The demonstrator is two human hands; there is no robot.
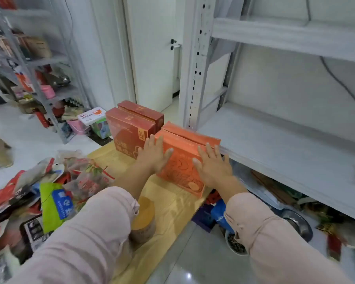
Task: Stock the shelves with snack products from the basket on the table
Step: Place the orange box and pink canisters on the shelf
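Observation:
Two orange snack boxes (181, 167) stand upright side by side on the wooden table (168, 203), close to the edge of the grey shelf (279, 144). My left hand (153, 155) lies flat with straight fingers on the left side of the front box. My right hand (212, 163) presses flat on its right side. Behind them stand two dark red boxes (129, 133). A pile of snack bags (55, 193) lies at the left of the table; I cannot make out a basket.
A round jar with an orange lid (143, 219) stands on the table between my arms. Goods lie on the bottom shelf (291, 203) and floor at right. A stocked grey rack (35, 64) stands at far left, a white door (152, 52) behind.

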